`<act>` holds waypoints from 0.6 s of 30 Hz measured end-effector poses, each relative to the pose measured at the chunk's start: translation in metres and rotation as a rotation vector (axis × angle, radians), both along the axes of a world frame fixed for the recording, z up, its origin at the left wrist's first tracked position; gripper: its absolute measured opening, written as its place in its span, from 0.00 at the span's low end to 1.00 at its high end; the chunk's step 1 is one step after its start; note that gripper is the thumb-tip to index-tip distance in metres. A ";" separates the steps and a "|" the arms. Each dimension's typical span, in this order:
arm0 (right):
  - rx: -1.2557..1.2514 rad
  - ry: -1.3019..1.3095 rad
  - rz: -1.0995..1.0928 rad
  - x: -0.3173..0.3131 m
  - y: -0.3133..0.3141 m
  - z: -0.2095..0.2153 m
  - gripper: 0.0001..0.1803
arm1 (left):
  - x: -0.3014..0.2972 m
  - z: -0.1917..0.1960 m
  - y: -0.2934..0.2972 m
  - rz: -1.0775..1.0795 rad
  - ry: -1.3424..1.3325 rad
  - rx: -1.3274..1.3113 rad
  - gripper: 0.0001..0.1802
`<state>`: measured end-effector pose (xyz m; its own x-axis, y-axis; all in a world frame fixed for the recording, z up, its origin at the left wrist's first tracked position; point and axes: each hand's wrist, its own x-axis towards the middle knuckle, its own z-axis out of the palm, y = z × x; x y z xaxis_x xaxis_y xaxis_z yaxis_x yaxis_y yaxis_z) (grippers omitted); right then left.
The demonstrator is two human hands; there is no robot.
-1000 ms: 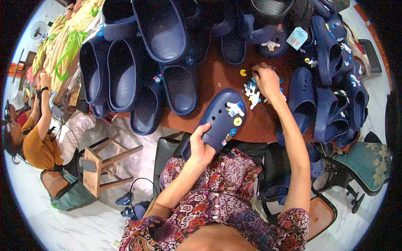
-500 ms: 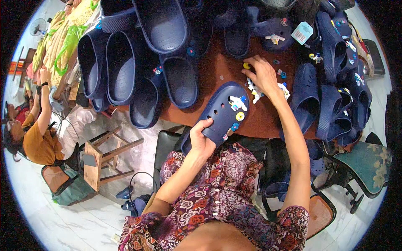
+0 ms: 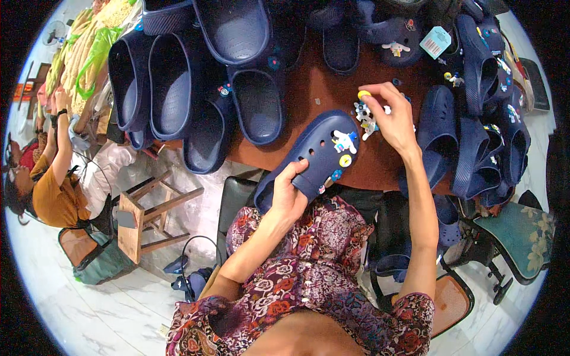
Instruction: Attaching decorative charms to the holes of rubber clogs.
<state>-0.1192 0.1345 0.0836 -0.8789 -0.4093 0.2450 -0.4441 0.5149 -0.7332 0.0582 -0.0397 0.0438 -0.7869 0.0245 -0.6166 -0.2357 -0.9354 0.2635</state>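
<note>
One navy clog (image 3: 314,166), clamped between thumb and fingers of left hand (image 3: 288,194), leaving front holes (image 3: 323,143) exposed. One yellow charm (image 3: 363,94), pinched by right hand (image 3: 396,121).

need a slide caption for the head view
The left hand holds a navy clog while the right hand pinches a yellow charm over a brown table.

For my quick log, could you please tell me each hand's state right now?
Left hand: closed on a navy clog.
Right hand: closed, fingers pinching a small yellow charm.
</note>
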 end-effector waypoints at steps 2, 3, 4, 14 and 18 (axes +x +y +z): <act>-0.029 -0.096 0.033 0.015 0.000 0.017 0.12 | -0.001 0.004 0.002 -0.008 0.003 -0.015 0.22; -0.060 -0.192 0.072 0.022 -0.001 0.023 0.12 | -0.002 0.010 0.003 -0.027 0.035 -0.031 0.22; -0.075 -0.223 0.105 0.030 -0.002 0.028 0.12 | -0.003 0.013 0.004 -0.054 0.068 -0.044 0.21; 0.006 -0.186 0.339 0.063 -0.006 0.031 0.09 | 0.003 0.015 0.016 -0.115 0.061 -0.100 0.21; 0.005 -0.214 0.275 0.067 -0.002 0.023 0.09 | 0.003 0.017 0.017 -0.122 0.069 -0.106 0.21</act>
<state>-0.0523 0.1324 0.1064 -0.7668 -0.6386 0.0649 -0.4035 0.4011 -0.8224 0.0612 -0.0229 0.0607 -0.8224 0.0603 -0.5656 -0.3240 -0.8670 0.3786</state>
